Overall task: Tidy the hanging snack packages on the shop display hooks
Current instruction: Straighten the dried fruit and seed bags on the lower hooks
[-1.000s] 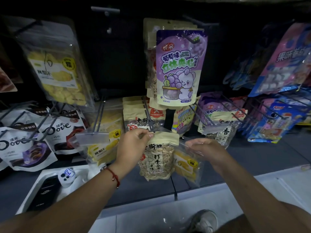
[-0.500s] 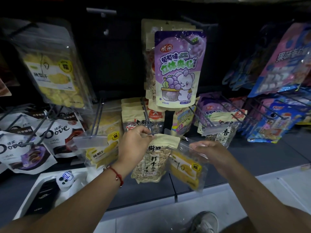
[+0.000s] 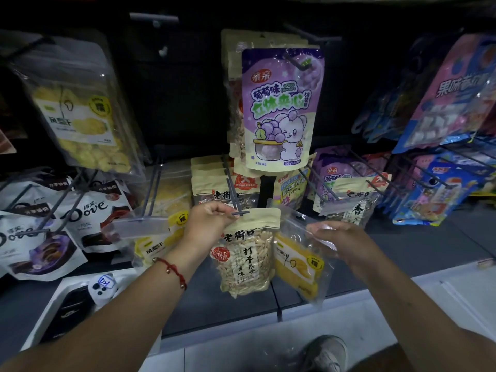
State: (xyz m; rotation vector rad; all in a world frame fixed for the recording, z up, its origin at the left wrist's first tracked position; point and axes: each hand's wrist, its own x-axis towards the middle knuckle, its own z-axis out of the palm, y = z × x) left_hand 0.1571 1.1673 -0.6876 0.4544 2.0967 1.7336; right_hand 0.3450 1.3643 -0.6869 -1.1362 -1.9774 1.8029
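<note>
Pinching the seed packet (image 3: 245, 253) top at the hook (image 3: 236, 200) with our left hand (image 3: 206, 226), we grip the mango bag (image 3: 298, 261) at three o'clock in our right hand (image 3: 346, 242).

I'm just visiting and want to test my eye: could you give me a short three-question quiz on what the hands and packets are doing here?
1. True or false: the left hand holds the top of the seed packet at the tip of a display hook.
2. What does the right hand hold?
A. the purple grape packet
B. a clear bag of yellow dried fruit
C. a Dove chocolate packet
3. Fill in: on the left wrist sits a ___ string bracelet.

Key: 1 true; 2 B; 3 red.
</note>
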